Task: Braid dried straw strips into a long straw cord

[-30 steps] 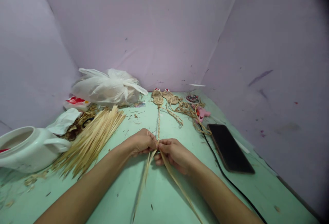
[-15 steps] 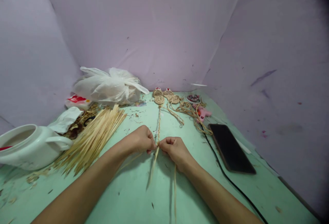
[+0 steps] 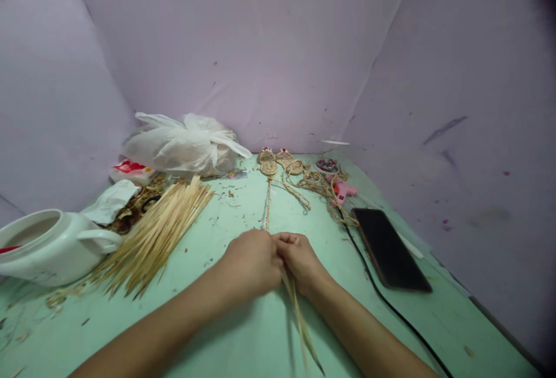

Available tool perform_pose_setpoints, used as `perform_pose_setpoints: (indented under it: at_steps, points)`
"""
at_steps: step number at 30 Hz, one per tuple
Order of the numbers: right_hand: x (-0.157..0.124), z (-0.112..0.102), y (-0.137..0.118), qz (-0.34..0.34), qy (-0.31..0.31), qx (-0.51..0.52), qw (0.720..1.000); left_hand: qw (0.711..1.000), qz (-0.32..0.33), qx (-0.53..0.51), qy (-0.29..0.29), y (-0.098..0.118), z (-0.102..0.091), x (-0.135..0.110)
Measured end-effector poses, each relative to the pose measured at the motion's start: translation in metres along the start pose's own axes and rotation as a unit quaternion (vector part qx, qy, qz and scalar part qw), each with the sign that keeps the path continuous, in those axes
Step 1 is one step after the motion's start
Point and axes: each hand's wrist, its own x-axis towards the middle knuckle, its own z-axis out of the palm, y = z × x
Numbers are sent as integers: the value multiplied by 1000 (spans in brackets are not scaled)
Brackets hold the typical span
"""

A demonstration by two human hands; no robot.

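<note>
A thin straw braid (image 3: 268,207) runs from a small woven slipper shape (image 3: 268,164) at the back down to my hands. My left hand (image 3: 254,262) is closed at the braid's lower end, its back covering most of the grip. Pressed against it, my right hand (image 3: 302,259) pinches straw with thumb and forefinger. Loose straw strands (image 3: 297,311) trail from between the two hands toward me. Which strand each hand holds is hidden by the fingers.
On the left lie a bundle of dry straw (image 3: 163,233), a white teapot-like pot (image 3: 56,256) and a white plastic bag (image 3: 186,146). On the right are a black phone (image 3: 391,250), a black cable (image 3: 377,291), a pink glue gun (image 3: 343,190) and coiled braids (image 3: 319,181).
My left hand has moved right and closer to the right hand, now covering the braid's end. The loose strands have swung to the right.
</note>
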Motion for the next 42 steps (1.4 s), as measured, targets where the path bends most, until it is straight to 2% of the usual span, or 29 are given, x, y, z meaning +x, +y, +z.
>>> perform_pose_setpoints:
  at_steps: [1,3,6,8,11,14,16,20,21,23,28,34,38,40,42]
  points:
    - [0,0,0,4,-10,-7,1000,999,9,25,17,-2,-7,5]
    - [0,-1,0,4,-28,-28,999,999,-35,-27,26,-6,-19,14]
    - [1,-3,0,-17,-46,-51,997,974,-90,-183,-98,-15,-21,24]
    - [2,-6,-2,-34,-68,-66,995,960,-89,-223,-145,-19,-16,27]
    - [3,-14,-8,-51,-125,-114,984,972,-71,-187,-121,-21,-10,27]
    - [3,-21,-12,-83,-146,-236,957,984,-64,-128,-105,-20,-6,27]
    - [1,-22,-11,-139,-107,-366,914,991,-74,-75,-79,-20,-3,29]
    - [-8,-17,-7,-271,-6,-585,764,997,-77,5,-14,-27,6,35]
    - [-11,-16,-7,-281,3,-613,738,997,-76,-4,-8,-29,8,36]
    - [-16,-12,-8,-271,20,-646,713,995,-84,-48,-6,-32,11,35]
    - [-30,-5,-13,-206,70,-676,705,985,-116,-124,4,-26,14,25]
    - [-41,3,-1,-220,42,-694,684,974,-131,-186,3,-20,15,19]
    - [-45,6,5,-240,15,-701,671,976,-92,-195,-17,-23,12,17]
    - [-45,4,1,-257,-15,-690,676,978,-84,-191,-21,-25,9,17]
    - [-42,-3,-7,-254,-25,-656,710,978,-78,-189,-24,-26,5,17]
